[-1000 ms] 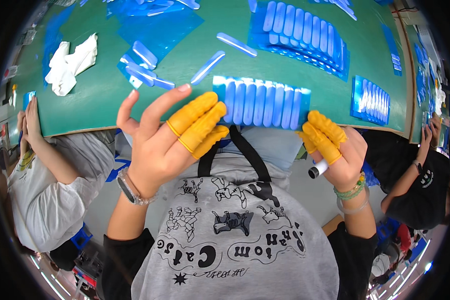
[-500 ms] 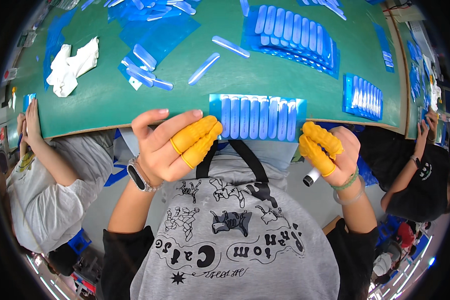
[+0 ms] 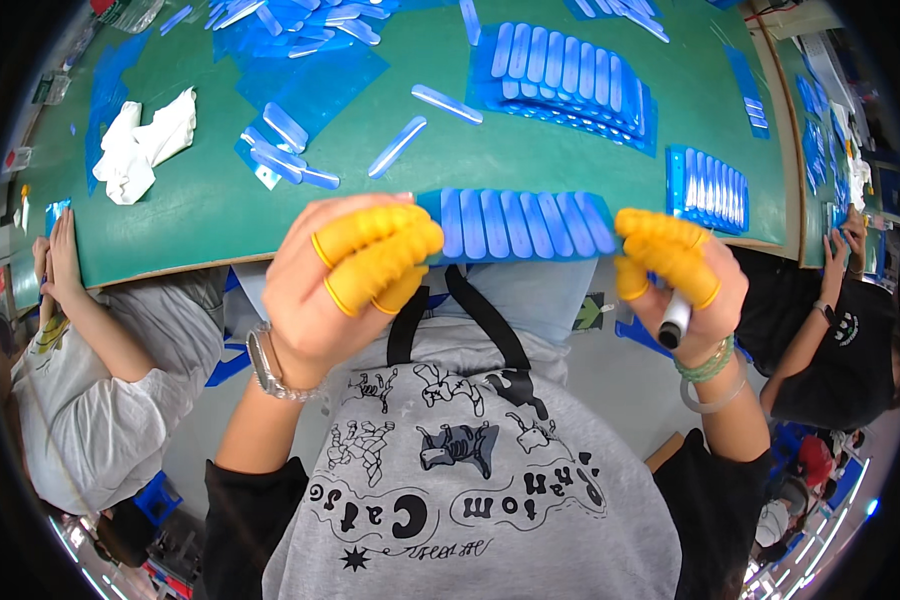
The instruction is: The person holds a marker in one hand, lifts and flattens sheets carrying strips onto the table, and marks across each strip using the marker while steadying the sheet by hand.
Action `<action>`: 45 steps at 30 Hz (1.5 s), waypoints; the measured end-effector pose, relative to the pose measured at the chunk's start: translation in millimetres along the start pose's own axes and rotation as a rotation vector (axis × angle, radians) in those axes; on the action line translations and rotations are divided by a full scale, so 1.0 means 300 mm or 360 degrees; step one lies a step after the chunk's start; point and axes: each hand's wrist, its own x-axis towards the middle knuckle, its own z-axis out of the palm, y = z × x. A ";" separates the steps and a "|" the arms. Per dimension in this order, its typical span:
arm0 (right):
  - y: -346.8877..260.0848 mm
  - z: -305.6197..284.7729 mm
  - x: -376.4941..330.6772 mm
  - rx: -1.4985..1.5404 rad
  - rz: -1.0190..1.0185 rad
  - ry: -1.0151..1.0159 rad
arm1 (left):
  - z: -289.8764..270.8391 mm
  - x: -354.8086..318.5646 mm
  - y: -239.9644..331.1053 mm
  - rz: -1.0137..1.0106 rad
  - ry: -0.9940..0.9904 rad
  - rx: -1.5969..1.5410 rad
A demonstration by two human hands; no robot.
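Between my hands hangs a blue film sheet with a row of several rounded strips (image 3: 525,224), just off the table's near edge. My left hand (image 3: 345,260), in yellow finger cots, pinches the sheet's left end. Its right end is gripped by my right hand (image 3: 685,275), which wears yellow finger cots too. Tucked in that hand's palm is a white marker-like pen (image 3: 676,318) with a dark end. The sheet is tilted, and its strips look slanted.
On the green table (image 3: 300,225) lie a stack of strip sheets (image 3: 567,85), a smaller stack (image 3: 708,190), loose blue strips (image 3: 398,147) and a crumpled white cloth (image 3: 142,145). A person (image 3: 135,370) sits at left, another (image 3: 815,340) at right.
The sheet has gone from flat and face-up to tilted, its strips now slanted. Both hands have turned with it, and my right hand has shifted a little to the right.
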 end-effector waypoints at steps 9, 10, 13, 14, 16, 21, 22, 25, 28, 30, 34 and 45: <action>0.020 0.022 0.140 0.0577 0.0805 0.0189 | 0.005 0.080 -0.009 -0.0573 0.0189 -0.0613; -0.002 0.003 0.169 0.0553 0.0972 0.0091 | -0.005 0.097 0.003 -0.0757 0.0139 -0.0675; -0.006 -0.023 0.213 0.0746 0.1304 -0.0131 | -0.012 0.134 0.018 -0.1033 0.0042 -0.0715; 0.004 -0.026 0.219 0.0780 0.1379 -0.0160 | -0.011 0.138 0.018 -0.1154 0.0015 -0.0772; -0.002 -0.031 0.250 0.0738 0.1496 -0.0225 | -0.007 0.143 0.018 -0.1275 -0.0009 -0.0823; 0.028 -0.008 0.239 0.0640 0.1484 -0.0326 | 0.001 0.150 0.015 -0.1398 -0.0125 -0.0755; 0.033 0.003 0.231 0.0629 0.1452 -0.0290 | 0.001 0.151 0.015 -0.1396 -0.0127 -0.0758; 0.028 0.008 0.231 0.0580 0.1454 -0.0320 | -0.005 0.149 0.018 -0.1418 -0.0207 -0.0628; 0.036 0.020 0.197 0.0568 0.1441 -0.0333 | -0.001 0.146 0.015 -0.1376 -0.0230 -0.0587; 0.025 0.024 0.192 0.0599 0.1390 -0.0287 | 0.009 0.140 0.005 -0.1227 -0.0195 -0.0508; 0.007 0.039 0.194 0.0454 0.1365 -0.0309 | 0.021 0.138 -0.005 -0.1236 -0.0241 -0.0384; 0.012 0.026 0.224 0.0149 0.1287 -0.0635 | 0.052 0.125 -0.019 -0.0781 -0.0146 0.0100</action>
